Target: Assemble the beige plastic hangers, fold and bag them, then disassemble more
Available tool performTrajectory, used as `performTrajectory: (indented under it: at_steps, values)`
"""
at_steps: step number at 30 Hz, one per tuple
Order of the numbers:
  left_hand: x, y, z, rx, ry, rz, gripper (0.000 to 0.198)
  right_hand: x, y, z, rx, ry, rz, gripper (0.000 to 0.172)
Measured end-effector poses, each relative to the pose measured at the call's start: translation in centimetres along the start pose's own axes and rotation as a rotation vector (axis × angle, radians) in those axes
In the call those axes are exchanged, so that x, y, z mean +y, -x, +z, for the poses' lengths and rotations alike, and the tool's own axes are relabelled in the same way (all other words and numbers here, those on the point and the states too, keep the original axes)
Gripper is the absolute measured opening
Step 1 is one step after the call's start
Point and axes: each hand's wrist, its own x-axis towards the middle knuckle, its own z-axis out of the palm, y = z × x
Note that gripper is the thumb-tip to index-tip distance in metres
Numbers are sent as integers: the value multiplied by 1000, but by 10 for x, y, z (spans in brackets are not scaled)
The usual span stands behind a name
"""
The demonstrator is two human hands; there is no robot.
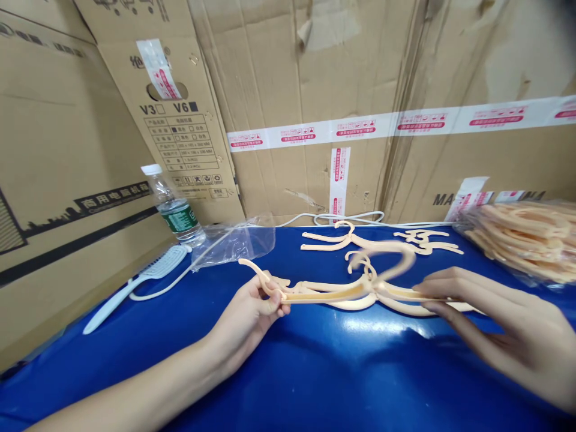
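Observation:
A cream plastic folding hanger (324, 297) stretches between my hands above the blue tabletop, its hook smeared by motion. My left hand (252, 315) pinches its left end, where a short curved piece (252, 267) sticks up past the fingers. The thumb and fingers of my right hand (508, 330) close on the hanger's right arm. Just behind the held hanger, another cream hanger (351, 306) lies on the table, partly covered by it. Farther back rests one more hanger (326, 239) with its hook up. Beside it sit several small cream pieces (425, 240).
A clear bag of cream hangers (526, 234) lies at the right. On the left are a light blue hairbrush (157, 267), a water bottle (175, 210), a crumpled plastic bag (243, 243) and a white cable (310, 217). Cardboard boxes (306, 72) wall off the back.

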Motion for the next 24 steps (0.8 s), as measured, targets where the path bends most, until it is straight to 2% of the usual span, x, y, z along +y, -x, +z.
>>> performTrajectory:
  at_steps: [7,16,18,21,22,24]
  values:
    - [-3,0,-2,52,-24,58,34,-4,3,2,17,-34,73,17]
    - [4,3,3,40,-57,62,28,-5,-1,1,-30,-117,342,23]
    - [3,6,3,-24,-141,16,23,-5,-5,-3,-44,-165,392,25]
    - [0,16,6,-227,-430,3,17,-2,-11,-14,-80,-197,482,32]
    - [-1,21,8,-317,-554,54,15,0,-13,-18,-97,-205,509,35]
    - [-2,32,13,-480,-799,247,9,4,-14,-24,-116,-187,534,39]
